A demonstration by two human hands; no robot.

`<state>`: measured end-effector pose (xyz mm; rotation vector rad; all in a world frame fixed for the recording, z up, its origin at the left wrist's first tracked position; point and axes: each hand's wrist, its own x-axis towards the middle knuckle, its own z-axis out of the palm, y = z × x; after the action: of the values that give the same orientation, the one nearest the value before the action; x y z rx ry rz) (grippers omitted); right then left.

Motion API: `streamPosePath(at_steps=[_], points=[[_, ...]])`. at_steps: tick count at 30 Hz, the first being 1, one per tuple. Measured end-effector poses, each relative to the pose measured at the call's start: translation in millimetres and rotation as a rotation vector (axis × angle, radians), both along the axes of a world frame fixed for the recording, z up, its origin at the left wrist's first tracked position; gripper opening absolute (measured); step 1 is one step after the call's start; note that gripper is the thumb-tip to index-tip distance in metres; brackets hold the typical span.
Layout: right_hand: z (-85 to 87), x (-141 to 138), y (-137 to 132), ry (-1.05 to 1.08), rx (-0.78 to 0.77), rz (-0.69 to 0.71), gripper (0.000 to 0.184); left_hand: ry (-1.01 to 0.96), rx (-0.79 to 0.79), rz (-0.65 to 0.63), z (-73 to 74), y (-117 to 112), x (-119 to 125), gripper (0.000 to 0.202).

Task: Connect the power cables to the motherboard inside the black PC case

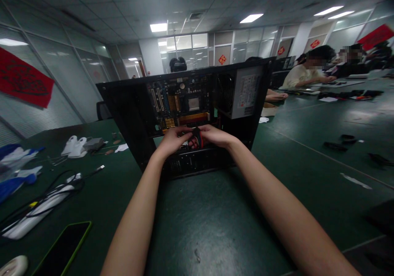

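An open black computer case stands on the green table in front of me. Inside it are a motherboard with several slots and, at the upper right, a grey power supply with a fan. Both my hands are at the lower middle of the case, below the motherboard. A bundle of coloured cables lies between them. My left hand has its fingers closed at the left of the bundle. With fingers pinched, my right hand grips the bundle from the right. The fingertips are partly hidden.
On the left lie a white power strip with black cords, a green-edged phone, white plastic bags and blue-white plastic. Small black parts lie at the right. A person sits further back on the right.
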<state>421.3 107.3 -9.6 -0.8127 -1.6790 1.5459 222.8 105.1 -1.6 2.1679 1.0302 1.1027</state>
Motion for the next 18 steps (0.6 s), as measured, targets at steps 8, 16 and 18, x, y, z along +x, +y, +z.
streamPosePath(at_steps=[8,16,18], points=[[3.1,1.7,-2.3,0.064,-0.086,-0.004,0.033,-0.052,-0.102,-0.043,1.0,-3.2,1.3,0.031],[3.2,3.5,-5.5,0.110,0.029,0.071,0.027,-0.236,-0.225,-0.027,0.8,-3.1,-0.1,0.037],[2.7,3.8,-4.4,0.139,0.032,0.061,0.026,-0.271,-0.259,-0.036,2.7,-5.1,-1.5,0.039]])
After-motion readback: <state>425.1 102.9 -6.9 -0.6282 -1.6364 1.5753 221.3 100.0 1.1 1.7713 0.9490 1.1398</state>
